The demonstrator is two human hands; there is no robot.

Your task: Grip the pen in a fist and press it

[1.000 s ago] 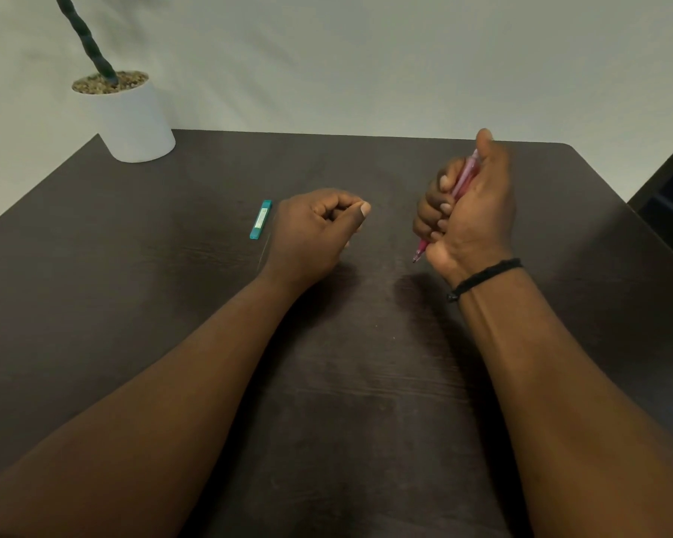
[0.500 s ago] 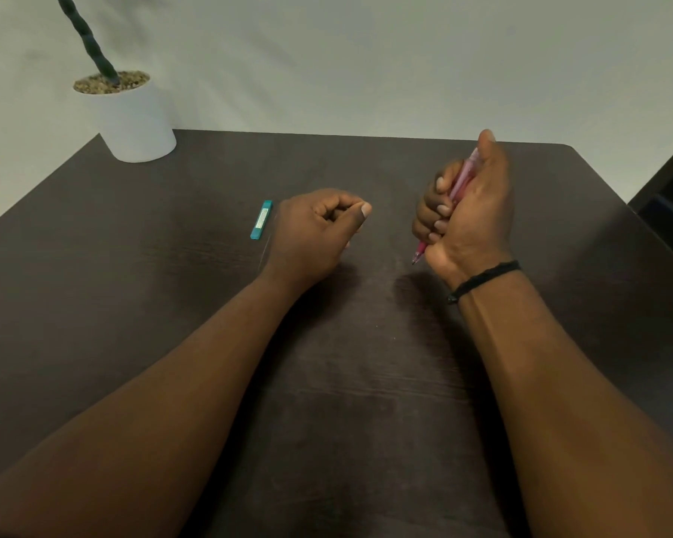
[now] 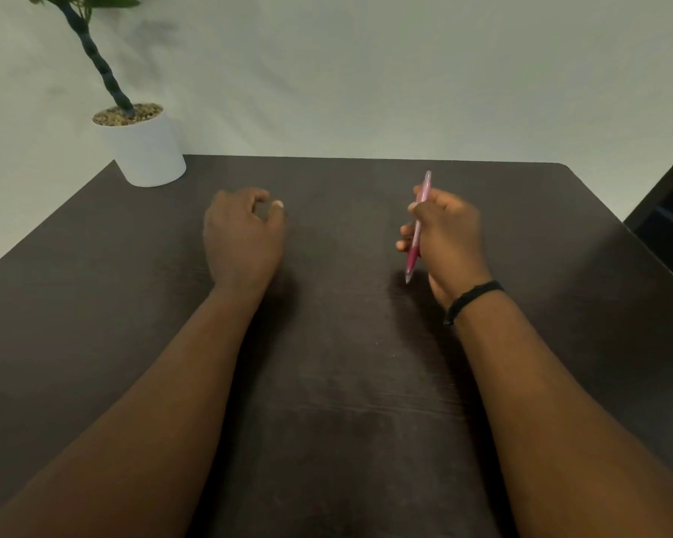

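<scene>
The right hand (image 3: 449, 236) grips a pink pen (image 3: 417, 227) in curled fingers, tip down just above the tabletop (image 3: 339, 382), while the left hand (image 3: 243, 231) hangs loosely curled, holding nothing, well apart.

i count one pink pen (image 3: 417, 227), in my right hand (image 3: 445, 238), right of the white plant pot (image 3: 144, 149). two hands: my left hand (image 3: 241, 231) nearer that one pot. one black wristband (image 3: 471, 299). one dark table (image 3: 327, 382).
</scene>
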